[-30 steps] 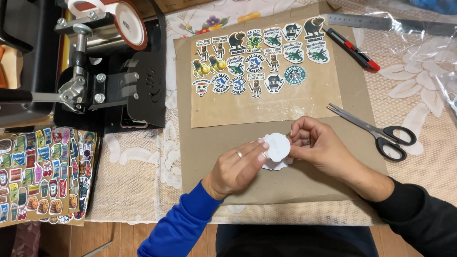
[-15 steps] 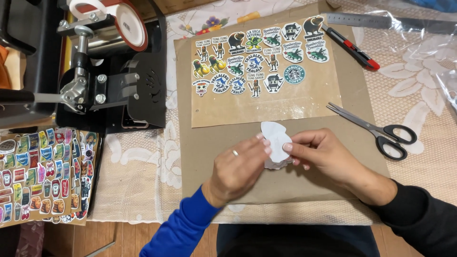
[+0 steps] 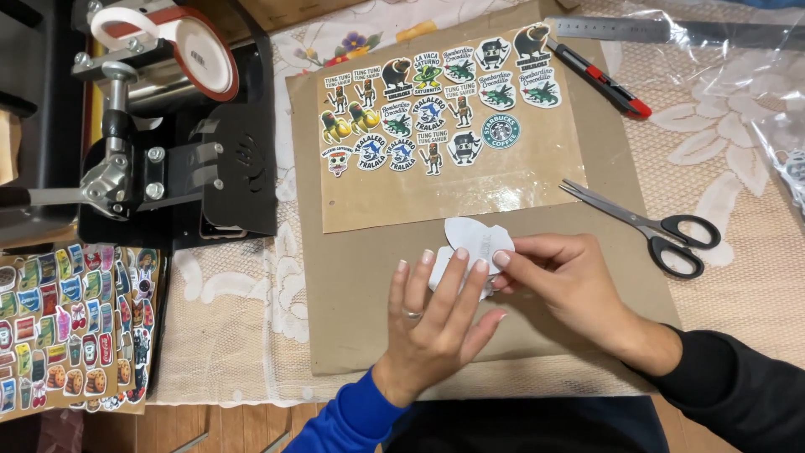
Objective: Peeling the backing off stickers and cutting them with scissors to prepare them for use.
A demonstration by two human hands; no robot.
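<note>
Your left hand point(image 3: 436, 323) lies flat, fingers spread, on a white paper cutout point(image 3: 474, 243) while your right hand point(image 3: 566, 281) pinches its edge. It rests on brown cardboard point(image 3: 352, 319) over a lace tablecloth point(image 3: 243, 335), scissors point(image 3: 650, 226) nearby.

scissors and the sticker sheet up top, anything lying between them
No. In the head view the stretch between the scissors and the sticker sheet is bare brown cardboard, with nothing lying on it.

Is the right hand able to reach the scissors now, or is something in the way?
Probably yes. The scissors lie uncovered on the brown paper, just beyond the right hand, with nothing between them. But that hand is pinching the white cutout, so it would need to let go first.
</note>
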